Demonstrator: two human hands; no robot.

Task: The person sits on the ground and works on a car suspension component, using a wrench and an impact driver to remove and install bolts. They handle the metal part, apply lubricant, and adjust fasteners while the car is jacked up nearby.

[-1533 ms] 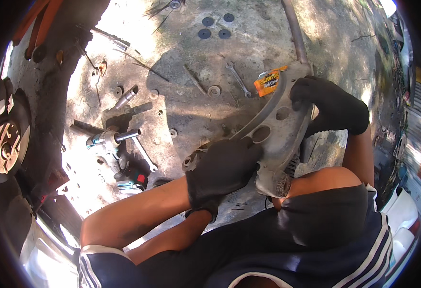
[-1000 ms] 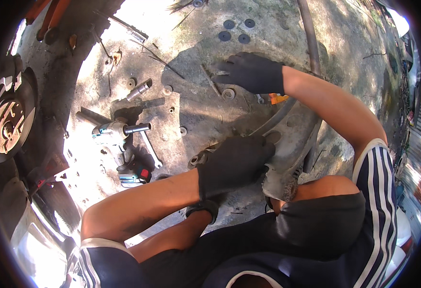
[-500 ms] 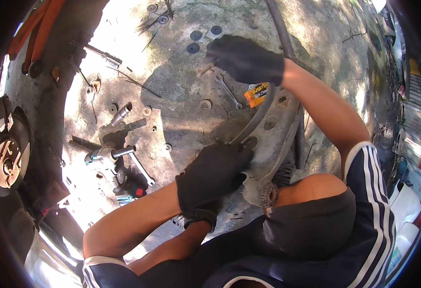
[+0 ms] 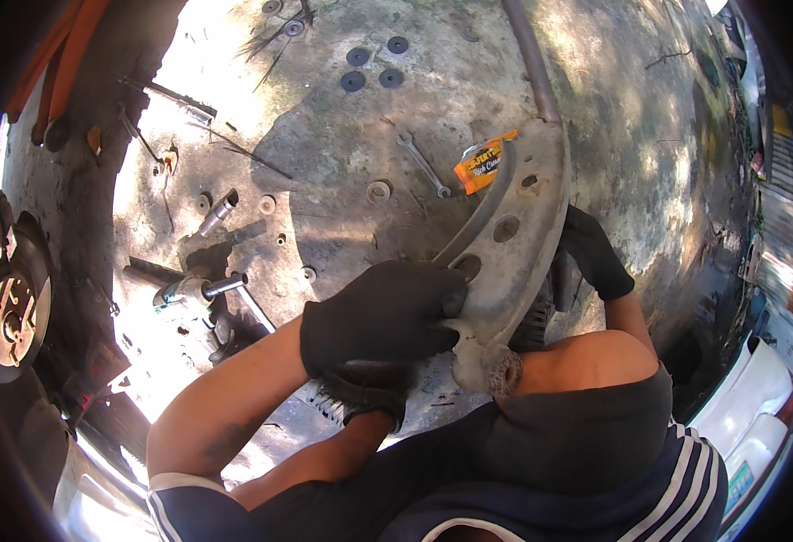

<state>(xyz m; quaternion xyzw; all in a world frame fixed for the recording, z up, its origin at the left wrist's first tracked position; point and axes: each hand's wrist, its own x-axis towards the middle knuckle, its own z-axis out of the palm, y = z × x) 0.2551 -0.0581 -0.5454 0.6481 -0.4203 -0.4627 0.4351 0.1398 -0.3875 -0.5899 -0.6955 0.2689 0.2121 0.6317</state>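
Observation:
A long, dirty grey metal suspension arm (image 4: 496, 289) with round holes slants up in front of me, a worn round bush (image 4: 506, 370) at its near end. My left hand (image 4: 387, 316), in a black glove, is closed on the arm's left edge near a hole. At the right edge, my gloved right hand (image 4: 592, 255) curls its fingers round behind the metal, where they are partly hidden. Beyond the arm lie an open-ended wrench (image 4: 424, 165) and an orange packet (image 4: 485, 164). Several black washers (image 4: 357, 57) lie grouped farther away on the concrete.
A power tool with a socket (image 4: 196, 294) lies at left, close to another socket (image 4: 219, 213). Pale ring washers (image 4: 378, 191) are scattered on the ground. A brake disc (image 4: 12, 312) stands at far left. A dark pipe (image 4: 532, 59) runs away beyond the arm.
My right hand has moved from beside the black washers back to the arm's right edge. One more washer shows where it was. My left hand keeps its grip.

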